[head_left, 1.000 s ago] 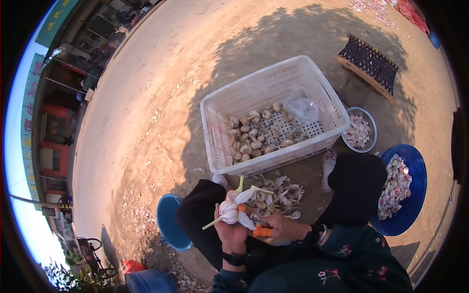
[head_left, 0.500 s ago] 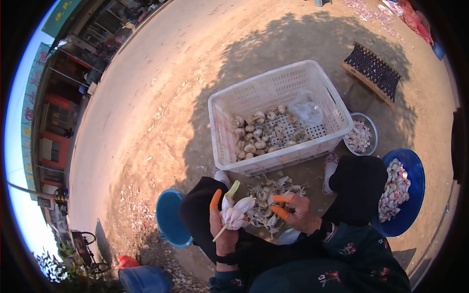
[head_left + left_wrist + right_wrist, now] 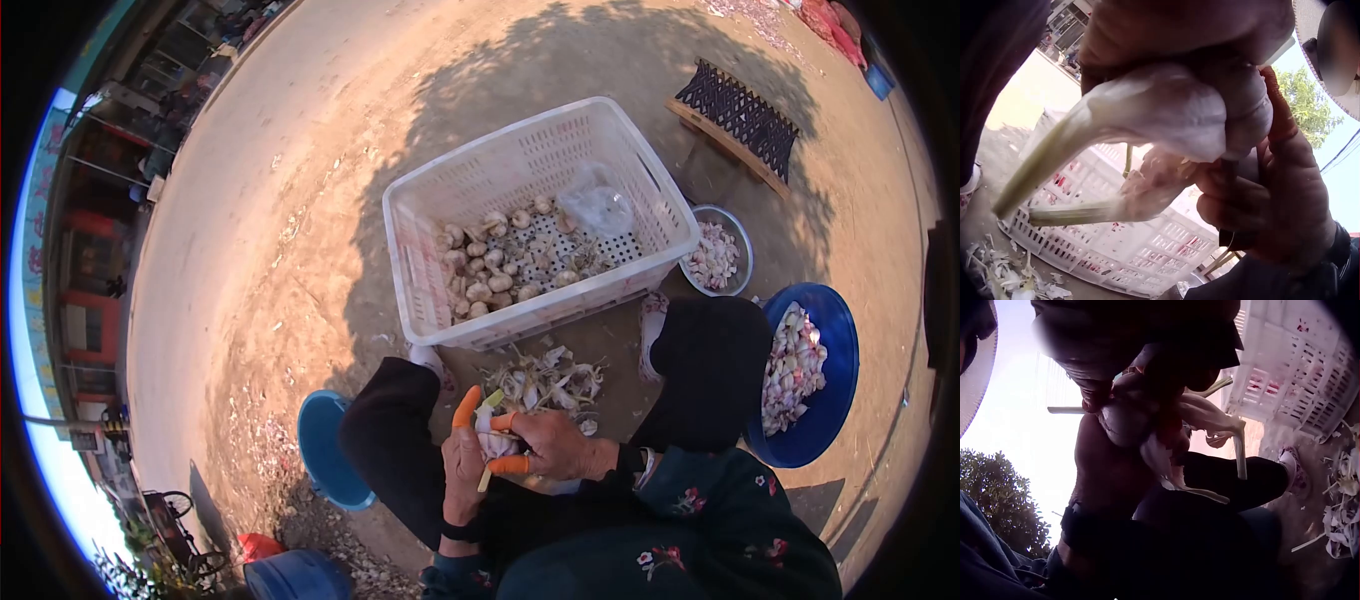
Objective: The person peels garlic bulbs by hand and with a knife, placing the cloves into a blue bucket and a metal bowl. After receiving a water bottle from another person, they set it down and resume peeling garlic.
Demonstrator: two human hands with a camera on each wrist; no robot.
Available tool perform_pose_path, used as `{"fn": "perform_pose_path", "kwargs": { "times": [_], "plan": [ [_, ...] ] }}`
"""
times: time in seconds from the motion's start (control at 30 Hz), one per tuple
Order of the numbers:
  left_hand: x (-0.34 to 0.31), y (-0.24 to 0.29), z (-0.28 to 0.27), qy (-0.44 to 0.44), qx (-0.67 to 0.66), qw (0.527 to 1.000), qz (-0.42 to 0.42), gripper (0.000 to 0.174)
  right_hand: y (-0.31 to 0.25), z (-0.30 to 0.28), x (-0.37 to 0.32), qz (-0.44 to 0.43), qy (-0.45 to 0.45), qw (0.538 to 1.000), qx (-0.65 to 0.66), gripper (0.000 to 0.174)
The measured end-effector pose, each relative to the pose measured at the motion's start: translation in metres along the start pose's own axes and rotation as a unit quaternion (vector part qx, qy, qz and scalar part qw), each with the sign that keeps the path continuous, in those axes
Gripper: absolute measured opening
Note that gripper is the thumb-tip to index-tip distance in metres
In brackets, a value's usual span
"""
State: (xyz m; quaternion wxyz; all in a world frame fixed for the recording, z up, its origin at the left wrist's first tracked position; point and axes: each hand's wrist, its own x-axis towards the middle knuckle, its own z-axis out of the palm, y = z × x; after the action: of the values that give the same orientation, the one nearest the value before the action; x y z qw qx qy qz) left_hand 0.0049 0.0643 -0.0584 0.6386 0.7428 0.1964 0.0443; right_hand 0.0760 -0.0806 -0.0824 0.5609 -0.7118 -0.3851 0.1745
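Note:
My left hand [image 3: 462, 480] holds a pale garlic bulb [image 3: 492, 437] in front of my lap, its orange-covered finger raised alongside. From the other side my right hand [image 3: 555, 445] pinches the bulb between orange-covered fingers. In the left wrist view, the bulb [image 3: 1166, 112] has a thick green stalk [image 3: 1041, 165], with fingers close around it. A small dark piece [image 3: 1235, 240] shows under the right hand there; I cannot tell what it is. Loose skin [image 3: 1160, 464] hangs from the bulb in the right wrist view. Between my feet lies a heap of husks [image 3: 545, 380].
A white crate [image 3: 560, 312] ahead contains garlic bulbs [image 3: 480, 292] and a clear plastic bag [image 3: 597, 205]. To the right, a blue basin [image 3: 845, 350] and a metal bowl [image 3: 743, 240] hold cloves. A blue bucket [image 3: 325, 440] stands left; a woven stool [image 3: 740, 125] is beyond the crate.
Half a second ago my right hand was apart from the bulb with its fingers spread; it has moved left and now grips it. The left hand has kept its hold throughout.

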Motion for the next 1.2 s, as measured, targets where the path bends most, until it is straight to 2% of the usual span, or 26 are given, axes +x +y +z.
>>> {"fn": "perform_pose_path", "kwargs": {
  "times": [0.07,0.2,0.27,0.3,0.33,0.4,0.47,0.53,0.7,0.77,0.9,1.0,1.07,1.1,1.17,1.2],
  "plan": [
    [0.002,0.007,0.002,-0.019,0.008,1.000,-0.009,0.061,0.001,-0.003,-0.001,0.066,-0.039,0.995,0.057,0.047],
    [0.000,0.001,0.002,-0.030,0.022,0.999,-0.028,0.054,0.006,-0.002,-0.004,0.064,-0.012,0.990,0.124,0.044],
    [-0.001,0.010,0.019,0.105,-0.030,0.993,-0.043,0.047,-0.001,-0.002,-0.007,0.059,0.036,0.993,0.092,0.044],
    [-0.002,0.013,0.025,0.137,-0.106,0.983,-0.055,0.043,0.000,0.000,-0.007,0.059,0.037,0.993,0.092,0.044],
    [-0.004,0.010,0.026,0.136,-0.105,0.984,-0.055,0.043,0.002,0.004,-0.008,0.048,0.061,0.993,0.085,0.043],
    [-0.007,0.005,0.026,0.104,-0.016,0.994,-0.021,0.045,0.001,0.005,-0.009,0.038,0.086,0.992,0.080,0.042],
    [-0.005,0.008,0.028,0.102,-0.031,0.994,-0.021,0.046,-0.005,-0.003,-0.007,0.041,0.077,0.996,0.021,0.040],
    [-0.004,0.008,0.030,0.099,-0.079,0.992,-0.029,0.046,-0.003,-0.009,-0.004,0.029,0.085,0.996,0.029,0.038],
    [-0.005,0.004,0.027,0.073,-0.083,0.994,-0.018,0.045,0.008,-0.004,-0.006,-0.016,0.070,0.995,0.071,0.036],
    [-0.005,0.009,0.029,0.070,-0.081,0.994,-0.021,0.044,0.008,-0.003,-0.007,0.004,0.038,0.996,0.085,0.034],
    [-0.005,0.016,0.034,0.061,-0.118,0.990,-0.050,0.039,0.012,0.001,-0.010,0.009,0.041,0.994,0.101,0.032],
    [-0.004,0.008,0.037,0.056,-0.127,0.989,-0.055,0.036,0.007,0.002,-0.013,0.041,0.058,0.991,0.111,0.030],
    [-0.002,0.003,0.039,0.050,-0.140,0.987,-0.061,0.036,0.004,0.007,-0.014,0.056,0.125,0.988,0.076,0.027],
    [-0.002,0.001,0.041,0.059,-0.137,0.987,-0.057,0.035,0.005,0.009,-0.014,0.059,0.125,0.987,0.077,0.027],
    [-0.001,-0.004,0.044,0.067,-0.134,0.987,-0.057,0.035,0.010,0.012,-0.015,0.095,0.128,0.983,0.090,0.042],
    [0.000,-0.009,0.045,0.079,-0.141,0.985,-0.055,0.033,0.010,0.011,-0.015,0.098,0.128,0.983,0.090,0.042]
  ]
}}
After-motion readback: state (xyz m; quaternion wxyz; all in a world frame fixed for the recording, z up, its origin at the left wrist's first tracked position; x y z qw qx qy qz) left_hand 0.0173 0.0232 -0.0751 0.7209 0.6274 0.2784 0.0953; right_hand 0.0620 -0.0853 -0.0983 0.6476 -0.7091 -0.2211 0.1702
